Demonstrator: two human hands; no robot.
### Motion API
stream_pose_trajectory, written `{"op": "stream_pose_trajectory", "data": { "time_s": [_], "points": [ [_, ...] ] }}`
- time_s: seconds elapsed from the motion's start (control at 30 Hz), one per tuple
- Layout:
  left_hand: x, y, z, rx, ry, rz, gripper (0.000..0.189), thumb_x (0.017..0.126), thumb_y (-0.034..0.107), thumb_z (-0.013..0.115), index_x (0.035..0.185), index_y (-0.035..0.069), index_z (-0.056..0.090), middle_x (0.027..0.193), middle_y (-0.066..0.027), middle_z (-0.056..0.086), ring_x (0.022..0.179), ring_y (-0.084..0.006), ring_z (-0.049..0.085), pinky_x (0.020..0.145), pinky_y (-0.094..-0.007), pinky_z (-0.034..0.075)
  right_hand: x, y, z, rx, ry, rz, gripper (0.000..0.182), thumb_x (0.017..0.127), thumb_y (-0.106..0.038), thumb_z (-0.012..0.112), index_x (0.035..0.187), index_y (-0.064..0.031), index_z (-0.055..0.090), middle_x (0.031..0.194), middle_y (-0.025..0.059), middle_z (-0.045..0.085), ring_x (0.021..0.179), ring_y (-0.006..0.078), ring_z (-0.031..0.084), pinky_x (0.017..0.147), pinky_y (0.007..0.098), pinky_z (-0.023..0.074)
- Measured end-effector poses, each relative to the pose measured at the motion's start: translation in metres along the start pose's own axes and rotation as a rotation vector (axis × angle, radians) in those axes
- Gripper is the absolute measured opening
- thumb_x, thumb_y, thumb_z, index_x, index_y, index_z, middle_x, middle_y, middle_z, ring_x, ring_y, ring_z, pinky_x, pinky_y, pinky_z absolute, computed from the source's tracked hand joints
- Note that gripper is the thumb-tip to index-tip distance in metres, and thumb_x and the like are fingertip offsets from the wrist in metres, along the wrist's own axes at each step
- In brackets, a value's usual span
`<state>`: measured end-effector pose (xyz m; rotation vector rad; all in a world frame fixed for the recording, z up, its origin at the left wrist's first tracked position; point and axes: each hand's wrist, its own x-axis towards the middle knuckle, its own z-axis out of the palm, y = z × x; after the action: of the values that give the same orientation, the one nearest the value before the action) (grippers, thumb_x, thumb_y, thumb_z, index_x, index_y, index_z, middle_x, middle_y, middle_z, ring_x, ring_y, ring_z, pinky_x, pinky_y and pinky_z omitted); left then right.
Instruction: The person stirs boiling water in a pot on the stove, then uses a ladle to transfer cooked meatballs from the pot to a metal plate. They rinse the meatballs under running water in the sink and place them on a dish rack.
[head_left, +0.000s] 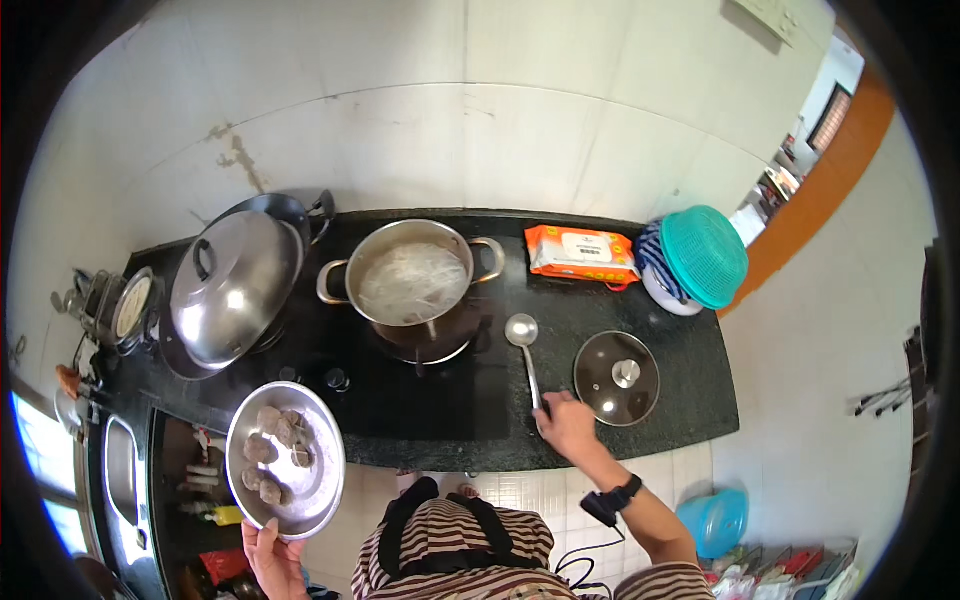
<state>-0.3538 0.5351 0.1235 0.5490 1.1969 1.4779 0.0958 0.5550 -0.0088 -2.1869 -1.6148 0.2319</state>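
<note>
My left hand (273, 561) grips the lower rim of a round metal bowl (322, 480), tilted in front of the counter's edge. Several grey-brown, ball-like food pieces (259, 448) lie in it, resembling meatballs. On the counter, a stainless-steel ladle (529, 367) lies with its cup toward the wall, and the fingers of my right hand (566, 427) are closed around its handle end. A two-handled steel pot (411, 315) stands on the stove, holding liquid and pale noodle-like strands (412, 277). Just right of my right hand rests a glass pot lid (611, 352) with a metal knob.
A large wok with a domed metal lid (232, 292) occupies the left burner. Along the back lie an orange wipes pack (581, 255) and a teal plastic strainer (705, 255) atop other items. A sink (120, 465) and dish rack (112, 307) are far left; a cable (585, 562) hangs near my right arm.
</note>
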Motion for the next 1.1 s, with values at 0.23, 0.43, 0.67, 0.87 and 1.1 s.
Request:
{"op": "stream_pose_trajectory", "data": {
  "time_s": [0.23,0.43,0.67,0.87,1.1],
  "points": [
    [-0.003,0.004,0.0,-0.036,0.06,0.033,0.021,0.083,-0.002,0.054,0.103,0.002,0.052,0.1,-0.0141,0.063,0.081,-0.0211,0.068,0.065,-0.0358,0.063,0.043,0.068,-0.098,-0.389,0.275,-0.037,0.034,0.071,-0.027,0.074,0.096,-0.0054,0.065,0.094,0.0171,0.06,0.077,0.0348,0.061,0.071,0.0448,0.0504],
    [0.001,0.003,-0.023,-0.087,0.113,0.062,0.017,0.084,-0.003,0.053,0.1,0.003,0.052,0.097,-0.0124,0.064,0.078,-0.0199,0.068,0.063,-0.0349,0.063,0.054,0.109,-0.09,-0.182,-0.156,0.223,0.03,0.069,-0.025,0.075,0.087,-0.0033,0.065,0.088,0.0178,0.064,0.085,0.034,0.064,0.074,0.0419,0.0508],
    [-0.003,-0.004,-0.045,-0.131,0.221,0.114,0.016,0.084,0.0,0.053,0.099,0.005,0.053,0.09,-0.0115,0.066,0.069,-0.0195,0.069,0.055,-0.0313,0.063,0.066,0.115,-0.099,-0.216,0.025,0.249,0.028,0.061,-0.022,0.074,0.077,-0.0018,0.063,0.076,0.0181,0.064,0.074,0.0357,0.064,0.07,0.0436,0.0514],
    [-0.015,-0.008,-0.061,-0.089,0.308,0.094,0.018,0.084,-0.002,0.052,0.1,0.005,0.052,0.091,-0.0108,0.065,0.069,-0.0194,0.069,0.055,-0.0303,0.063,0.111,-0.022,-0.195,-0.117,0.187,-0.117,0.03,0.066,-0.021,0.072,0.087,0.0,0.065,0.078,0.0182,0.063,0.069,0.0329,0.062,0.063,0.0395,0.0489],
    [-0.05,-0.019,-0.07,-0.189,0.319,0.091,0.022,0.083,-0.003,0.052,0.104,0.005,0.053,0.098,-0.0119,0.065,0.079,-0.0204,0.069,0.061,-0.0321,0.063,0.201,-0.163,-0.182,-0.016,0.048,-0.465,0.035,0.069,-0.026,0.066,0.096,-0.0034,0.069,0.084,0.0171,0.064,0.079,0.0333,0.063,0.072,0.0402,0.0496]
  ]
}}
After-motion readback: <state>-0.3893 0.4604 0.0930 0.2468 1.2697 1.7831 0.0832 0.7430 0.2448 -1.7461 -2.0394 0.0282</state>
